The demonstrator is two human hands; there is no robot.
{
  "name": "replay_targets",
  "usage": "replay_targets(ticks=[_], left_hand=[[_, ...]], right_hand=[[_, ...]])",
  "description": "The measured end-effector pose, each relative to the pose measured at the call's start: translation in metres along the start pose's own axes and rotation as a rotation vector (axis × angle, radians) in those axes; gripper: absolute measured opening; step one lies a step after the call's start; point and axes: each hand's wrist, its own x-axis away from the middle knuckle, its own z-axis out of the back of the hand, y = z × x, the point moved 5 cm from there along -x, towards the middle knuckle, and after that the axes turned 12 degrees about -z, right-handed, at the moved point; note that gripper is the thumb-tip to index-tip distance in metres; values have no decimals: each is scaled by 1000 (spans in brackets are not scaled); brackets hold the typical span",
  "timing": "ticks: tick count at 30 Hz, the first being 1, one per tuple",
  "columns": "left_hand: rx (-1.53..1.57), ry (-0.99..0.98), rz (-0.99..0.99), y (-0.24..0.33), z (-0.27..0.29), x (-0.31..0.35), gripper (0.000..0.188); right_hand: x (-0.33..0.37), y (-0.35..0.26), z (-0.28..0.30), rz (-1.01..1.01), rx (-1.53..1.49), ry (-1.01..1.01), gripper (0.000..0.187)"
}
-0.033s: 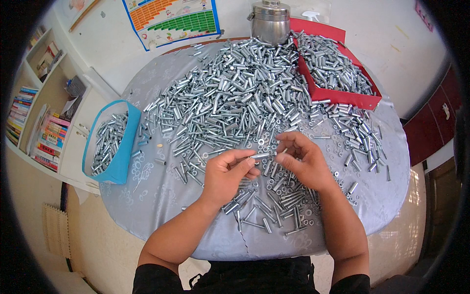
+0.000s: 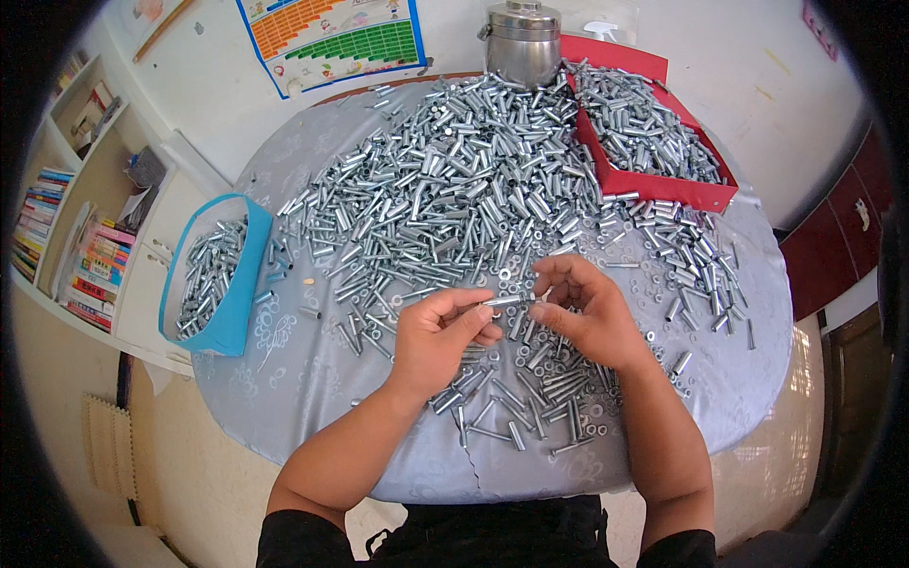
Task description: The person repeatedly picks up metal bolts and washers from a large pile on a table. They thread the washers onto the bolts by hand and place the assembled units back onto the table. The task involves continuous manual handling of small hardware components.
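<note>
Between the thumb and fingers of my left hand is a silver expansion bolt, a metal sleeve on a bolt, held nearly level. My right hand has its thumb and curled fingers at the bolt's right end, where ring-like parts show; the fingertips partly hide that end. Below the hands lies a loose group of long bolts with a few sleeves. Washers and nuts are scattered around them. Just beyond my fingers rises a large heap of metal sleeves and bolts.
A blue fabric bin of finished-looking metal bolts stands at the left edge of the table. At the back right, a red box is filled with sleeves. A steel lidded pot stands at the back. The grey tablecloth has a tear near its front edge.
My right thumb has shifted very slightly at the bolt's end. Everything else looks the same.
</note>
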Motion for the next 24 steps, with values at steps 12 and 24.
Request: replay_targets(ticks=[12, 24], left_hand=[[-10, -11, -14, 1, -1, 0, 20], [16, -11, -11, 2, -2, 0, 20]], right_hand=[[1, 5, 4, 35, 184, -71, 14], [-1, 16, 9, -176, 77, -131, 14]])
